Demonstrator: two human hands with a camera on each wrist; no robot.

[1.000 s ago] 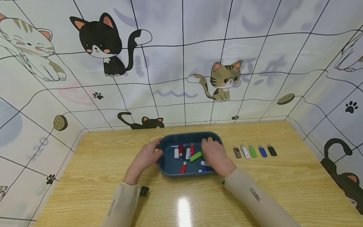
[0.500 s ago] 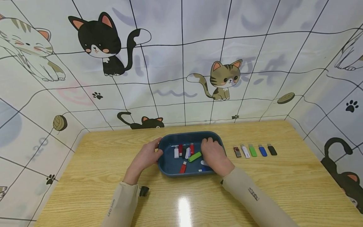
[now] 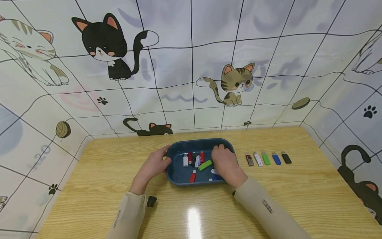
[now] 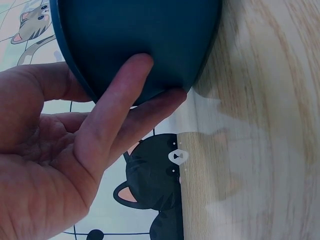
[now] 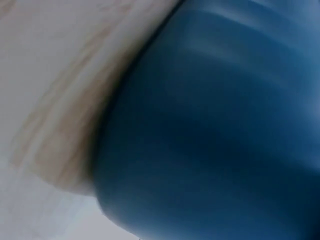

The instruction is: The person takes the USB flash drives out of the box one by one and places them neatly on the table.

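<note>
A dark blue plastic basin (image 3: 176,177) holds several USB sticks, among them a green USB stick (image 3: 205,165), a red USB stick (image 3: 192,176) and a white USB stick (image 3: 185,161). My left hand (image 3: 154,163) grips the basin's left end; in the left wrist view its fingers (image 4: 112,95) lie against the outer wall. My right hand (image 3: 225,162) reaches down inside the right end of the basin, over a blue USB stick (image 3: 215,178). Its fingertips are hidden, and I cannot tell whether they pinch a stick. The right wrist view shows only the blurred basin wall (image 5: 200,125).
Right of the basin, several USB sticks lie in a row on the wooden table (image 3: 167,215): a brown-and-silver one (image 3: 249,160), a white one (image 3: 258,160), a green one (image 3: 266,159), a blue one (image 3: 276,159), a black one (image 3: 286,158). A cat-patterned backdrop (image 3: 179,73) encloses the table.
Inside the basin, the green USB stick has shifted very slightly to the left. Both hands stay in about the same place, and the row on the table is unchanged.
</note>
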